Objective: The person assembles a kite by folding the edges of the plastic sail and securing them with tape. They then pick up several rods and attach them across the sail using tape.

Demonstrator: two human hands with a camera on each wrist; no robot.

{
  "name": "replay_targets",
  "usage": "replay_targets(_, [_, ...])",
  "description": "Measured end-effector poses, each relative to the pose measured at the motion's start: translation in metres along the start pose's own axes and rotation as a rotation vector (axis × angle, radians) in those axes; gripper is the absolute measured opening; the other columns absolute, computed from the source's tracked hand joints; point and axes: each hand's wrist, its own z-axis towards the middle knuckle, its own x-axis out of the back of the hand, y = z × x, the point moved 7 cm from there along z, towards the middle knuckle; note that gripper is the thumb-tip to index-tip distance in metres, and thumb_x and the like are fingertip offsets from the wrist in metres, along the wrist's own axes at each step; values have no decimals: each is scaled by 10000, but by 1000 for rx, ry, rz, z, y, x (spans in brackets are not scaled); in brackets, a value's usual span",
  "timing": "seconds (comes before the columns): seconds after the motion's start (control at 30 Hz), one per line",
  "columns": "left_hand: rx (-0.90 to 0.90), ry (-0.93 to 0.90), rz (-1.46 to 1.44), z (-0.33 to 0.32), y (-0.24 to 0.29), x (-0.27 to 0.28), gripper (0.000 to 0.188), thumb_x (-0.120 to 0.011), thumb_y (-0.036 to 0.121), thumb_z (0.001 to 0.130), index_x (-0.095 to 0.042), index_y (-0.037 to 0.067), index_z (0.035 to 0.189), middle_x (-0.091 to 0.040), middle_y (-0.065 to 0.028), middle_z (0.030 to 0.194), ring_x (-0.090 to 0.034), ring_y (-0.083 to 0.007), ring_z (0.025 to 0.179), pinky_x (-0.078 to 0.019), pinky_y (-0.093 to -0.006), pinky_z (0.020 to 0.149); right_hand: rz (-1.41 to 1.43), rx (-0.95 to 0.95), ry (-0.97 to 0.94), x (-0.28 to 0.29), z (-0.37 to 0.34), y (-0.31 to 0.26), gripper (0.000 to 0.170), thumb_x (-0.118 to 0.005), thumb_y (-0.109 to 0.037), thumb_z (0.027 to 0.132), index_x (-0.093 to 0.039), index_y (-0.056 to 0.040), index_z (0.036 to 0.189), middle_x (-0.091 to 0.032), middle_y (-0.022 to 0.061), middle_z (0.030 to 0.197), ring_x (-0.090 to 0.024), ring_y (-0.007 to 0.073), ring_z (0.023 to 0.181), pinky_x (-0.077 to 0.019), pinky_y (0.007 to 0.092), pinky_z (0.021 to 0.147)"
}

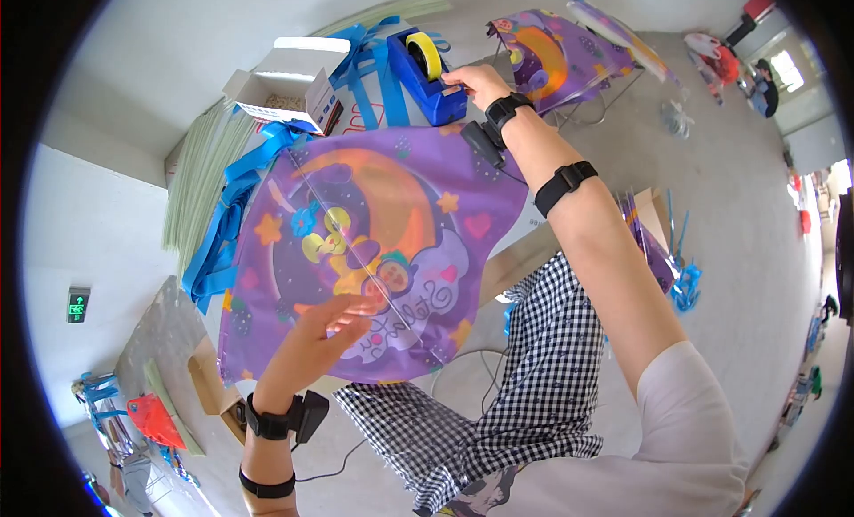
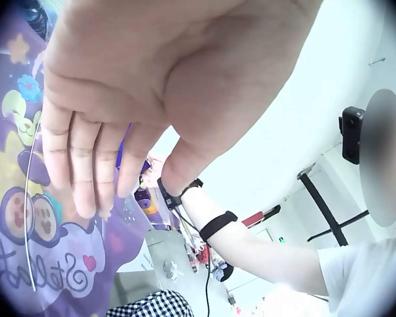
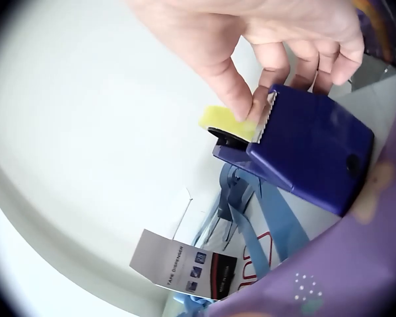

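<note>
At the far edge of the purple printed sheet (image 1: 400,188) stands a blue tape dispenser (image 3: 310,145) with a yellow-cored tape roll (image 1: 425,56). My right hand (image 1: 485,85) is at the dispenser's cutting end. In the right wrist view its thumb and forefinger pinch the clear tape beside the toothed blade (image 3: 268,117), the other fingers loosely bent behind. My left hand (image 1: 316,339) is over the near part of the sheet, its fingers extended and holding nothing. A thin white rod (image 1: 358,250) runs diagonally across the sheet, over a cartoon and moon print.
An open white box (image 1: 298,94) and blue ribbons (image 1: 227,232) lie left of the dispenser. Beside them is a bundle of pale thin rods (image 1: 200,174). Another purple printed piece (image 1: 556,59) stands behind my right hand. Checkered cloth (image 1: 543,357) covers my lap.
</note>
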Motion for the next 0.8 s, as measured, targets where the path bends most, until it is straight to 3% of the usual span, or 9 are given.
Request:
replay_targets(0.1, [-31, 10, 44, 12, 12, 2, 306, -588, 173, 980, -592, 43, 1258, -672, -54, 1139, -631, -147, 1053, -489, -296, 901, 75, 39, 16, 0, -1, 1, 225, -758, -104, 784, -711, 44, 947, -704, 120, 906, -638, 202, 884, -478, 310, 677])
replay_targets(0.2, [-40, 21, 91, 21, 19, 2, 324, -609, 214, 968, -603, 47, 1245, -694, -61, 1084, -647, -151, 1007, -495, -303, 868, 140, 156, 87, -3, 0, -15, 296, -767, -124, 781, -691, 72, 990, -695, 155, 988, -630, 233, 946, -477, 353, 765])
replay_targets(0.3, [-40, -9, 117, 28, 17, 1, 307, -614, 216, 963, -617, 31, 1207, -697, -66, 1066, -660, -157, 975, -506, -304, 847, -203, 228, 361, -15, -45, -58, 206, -738, -28, 758, -662, 128, 867, -675, 173, 835, -662, 259, 743, -523, 406, 604])
replay_targets(0.4, [-40, -57, 18, 44, 3, 4, 287, -617, 211, 960, -634, 13, 1167, -698, -75, 1047, -666, -159, 947, -514, -300, 824, -79, 254, 185, -14, -55, -49, 290, -730, -49, 788, -621, 163, 952, -656, 208, 899, -661, 304, 748, -521, 466, 587])
replay_targets(0.43, [-45, -76, -27, 53, -2, 7, 281, -617, 206, 959, -639, 8, 1156, -698, -78, 1036, -668, -159, 936, -516, -299, 815, -28, 150, 81, -15, -70, -45, 354, -725, -69, 808, -584, 187, 1006, -639, 239, 957, -660, 335, 746, -513, 513, 558])
replay_targets(0.53, [-30, -53, 15, 78, -26, 13, 275, -620, 206, 954, -649, 1, 1136, -703, -82, 1001, -671, -154, 908, -521, -295, 792, -187, 198, 115, 9, -109, -32, 323, -754, -141, 813, -641, 110, 983, -662, 158, 922, -661, 278, 805, -508, 404, 671])
replay_targets(0.6, [14, -42, 91, 93, -34, 16, 280, -618, 211, 958, -648, 2, 1142, -704, -81, 1006, -672, -155, 919, -523, -290, 799, -182, 68, 98, 28, -143, -15, 275, -758, -195, 827, -686, 45, 942, -670, 71, 878, -625, 171, 836, -456, 299, 743])
replay_targets(0.67, [86, -59, 149, 107, -34, 18, 289, -611, 217, 969, -640, 8, 1166, -702, -80, 1039, -674, -162, 955, -525, -283, 825, -12, 71, -15, 27, -202, -13, 234, -744, -230, 851, -703, -1, 876, -651, 12, 828, -575, 95, 800, -427, 264, 711])
replay_targets(0.8, [127, -114, 160, 134, -17, 25, 309, -608, 258, 966, -649, 20, 1159, -695, -72, 1061, -673, -152, 950, -524, -266, 797, -98, 170, -15, 57, -290, 6, 257, -717, -260, 886, -679, -7, 864, -630, -2, 807, -556, 82, 775, -422, 260, 698])
